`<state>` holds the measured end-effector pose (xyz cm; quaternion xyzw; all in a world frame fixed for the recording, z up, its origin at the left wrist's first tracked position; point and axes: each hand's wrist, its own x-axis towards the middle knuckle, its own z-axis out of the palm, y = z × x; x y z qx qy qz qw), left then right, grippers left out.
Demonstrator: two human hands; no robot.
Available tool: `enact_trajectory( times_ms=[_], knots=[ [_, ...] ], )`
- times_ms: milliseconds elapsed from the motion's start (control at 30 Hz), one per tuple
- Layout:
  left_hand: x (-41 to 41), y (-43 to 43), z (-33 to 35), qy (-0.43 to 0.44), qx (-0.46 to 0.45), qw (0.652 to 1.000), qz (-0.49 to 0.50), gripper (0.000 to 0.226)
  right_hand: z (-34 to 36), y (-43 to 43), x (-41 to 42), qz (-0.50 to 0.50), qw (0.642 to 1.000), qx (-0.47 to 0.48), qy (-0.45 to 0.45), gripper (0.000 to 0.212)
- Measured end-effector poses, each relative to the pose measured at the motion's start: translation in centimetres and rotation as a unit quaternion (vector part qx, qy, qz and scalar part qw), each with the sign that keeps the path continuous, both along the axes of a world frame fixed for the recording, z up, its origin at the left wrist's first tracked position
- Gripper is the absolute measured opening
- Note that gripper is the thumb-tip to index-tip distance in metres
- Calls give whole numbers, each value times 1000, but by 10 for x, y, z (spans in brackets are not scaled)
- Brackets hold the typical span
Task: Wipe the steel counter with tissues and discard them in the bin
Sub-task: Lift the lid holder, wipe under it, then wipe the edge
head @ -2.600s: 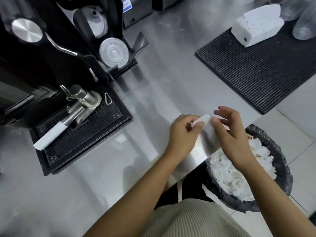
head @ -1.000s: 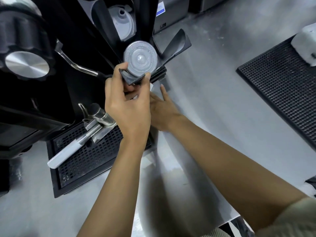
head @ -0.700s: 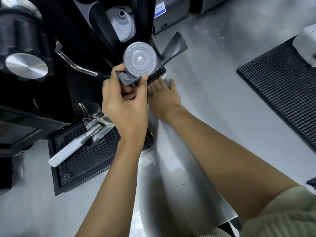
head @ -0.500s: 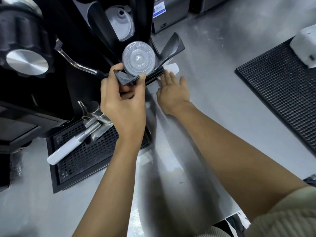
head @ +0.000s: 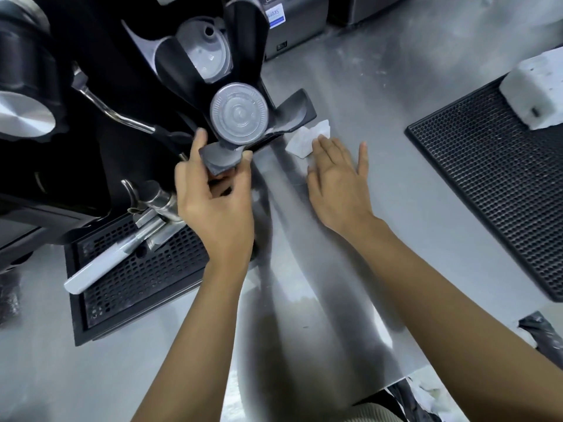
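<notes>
A white tissue (head: 304,141) lies flat on the steel counter (head: 380,184), just right of a black lid holder's base (head: 292,115). My right hand (head: 335,178) presses flat on the tissue with fingers spread; the tissue's far edge sticks out past the fingertips. My left hand (head: 213,196) grips the front flap of the black lid holder (head: 221,156), below a round clear lid (head: 239,112). The bin (head: 539,336), lined with a black bag, shows only at the lower right edge, with crumpled tissues inside.
A black drip tray (head: 137,269) with a steel portafilter (head: 122,248) sits at left under a black machine. A black rubber mat (head: 499,172) lies at right with a white tissue pack (head: 536,89) on it. Small grey machines stand at the back.
My right hand has slid the tissue to the right, out from beside the lid holder onto open counter. My left hand keeps its grip on the holder's flap.
</notes>
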<state>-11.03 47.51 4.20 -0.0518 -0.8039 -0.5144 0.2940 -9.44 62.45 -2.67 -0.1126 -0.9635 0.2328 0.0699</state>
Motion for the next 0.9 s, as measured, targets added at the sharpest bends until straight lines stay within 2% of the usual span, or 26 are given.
enact_trajectory(
  times_ms=[67, 133, 200, 267, 333, 400, 467, 533, 667, 767, 833, 900],
  knots=[
    [16, 3, -7, -39, 91, 995, 28, 59, 1, 19, 7, -20, 999, -18, 23, 50],
    [44, 10, -20, -86, 124, 988, 34, 43, 1, 47, 13, -51, 997, -27, 46, 48],
    [62, 24, -37, -118, 20, 993, -24, 20, -2, 77, 18, -64, 996, -25, 63, 45],
    [47, 45, -53, -96, -113, 982, -117, 13, -6, 103, 23, -57, 996, -19, 64, 42],
    [10, 73, -66, -58, -223, 957, -176, 20, -9, 124, 28, -49, 996, -18, 65, 39],
    [-27, 96, -73, -64, -315, 934, -158, 31, -12, 139, 34, -47, 995, -31, 79, 36],
    [-53, 109, -79, -104, -360, 919, -121, 37, -16, 148, 38, -36, 994, -48, 94, 34],
    [-69, 109, -84, -135, -361, 916, -106, 34, -19, 152, 38, -17, 991, -69, 112, 34],
    [-81, 110, -81, -165, -310, 929, -120, 28, -22, 154, 35, -7, 981, -126, 147, 33],
    [-91, 133, -61, -91, -291, 940, -154, 28, -24, 155, 36, 4, 977, -138, 160, 34],
    [-117, 149, -52, -31, -298, 945, -130, 33, -23, 155, 37, 8, 975, -143, 168, 34],
    [-150, 157, -50, -68, -321, 943, -60, 34, -24, 156, 37, 8, 973, -155, 172, 33]
  ],
)
